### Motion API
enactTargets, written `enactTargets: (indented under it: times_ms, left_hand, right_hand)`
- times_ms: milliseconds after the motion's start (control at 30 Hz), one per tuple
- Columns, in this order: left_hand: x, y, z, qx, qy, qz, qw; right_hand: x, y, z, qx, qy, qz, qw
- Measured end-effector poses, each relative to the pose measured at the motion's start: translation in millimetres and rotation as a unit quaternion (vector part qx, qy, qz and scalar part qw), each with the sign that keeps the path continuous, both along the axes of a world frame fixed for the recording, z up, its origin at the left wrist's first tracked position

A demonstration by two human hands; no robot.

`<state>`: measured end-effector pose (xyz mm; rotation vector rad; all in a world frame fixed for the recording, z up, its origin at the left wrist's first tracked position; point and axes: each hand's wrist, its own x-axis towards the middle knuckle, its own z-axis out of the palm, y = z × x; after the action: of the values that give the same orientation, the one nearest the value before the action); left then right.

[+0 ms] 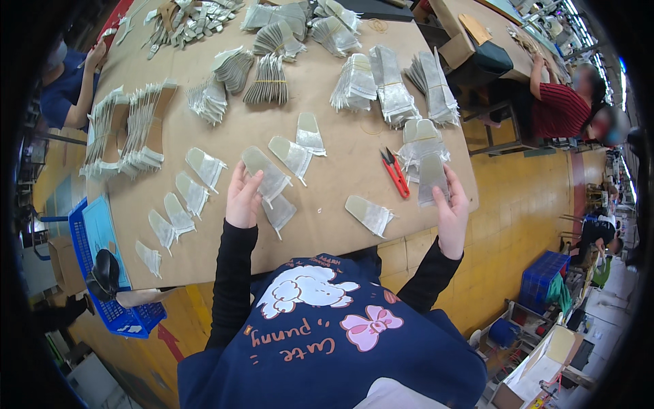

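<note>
My left hand (243, 195) is closed on a silvery-grey, tongue-shaped fabric piece (266, 172), thumb on top, at the middle left of the table. Below it lies another such piece (280, 213), partly covered. On the right, my right hand (452, 217) pinches a similar tongue-shaped piece (431, 174) by its edge, in front of a small pile of them (421, 138). Red thread snips (396, 174) lie just left of that pile, touched by neither hand. Between my hands rests a single piece (368, 215), with loose threads at its wide end.
Several single pieces (191, 194) are spread at the left of the brown-covered table (320, 252). Banded bundles (268, 80) stand toward the far side. A blue crate (139, 320) sits by the left edge. Co-workers sit at far left (63, 88) and far right (562, 109).
</note>
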<state>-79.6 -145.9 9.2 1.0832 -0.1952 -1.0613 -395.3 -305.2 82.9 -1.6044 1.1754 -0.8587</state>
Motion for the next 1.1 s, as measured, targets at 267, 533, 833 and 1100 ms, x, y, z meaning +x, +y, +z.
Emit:
enactTargets:
  times_ms: [267,533,833,1100]
  left_hand:
    - [-13.2,5.6,-7.3,0.07,-0.12,0.111,0.984]
    - [-47.9,17.0,-7.2,0.08,0.012,-0.051,0.995]
    - [-117.5,6.7,-8.5,0.126,0.217,-0.295,0.922]
    - [-126.1,5.8,-28.0,0.123,0.11,-0.301,0.939]
  right_hand:
    - [-22.1,8.1,19.8,0.038,-0.101,-0.046,0.993]
    - [-11.8,8.1,-6.7,0.113,-0.018,0.092,0.989]
    - [25.9,29.8,-59.6,-0.015,0.234,0.214,0.948]
    - [26.2,33.9,-63.4,0.116,0.201,0.239,0.943]
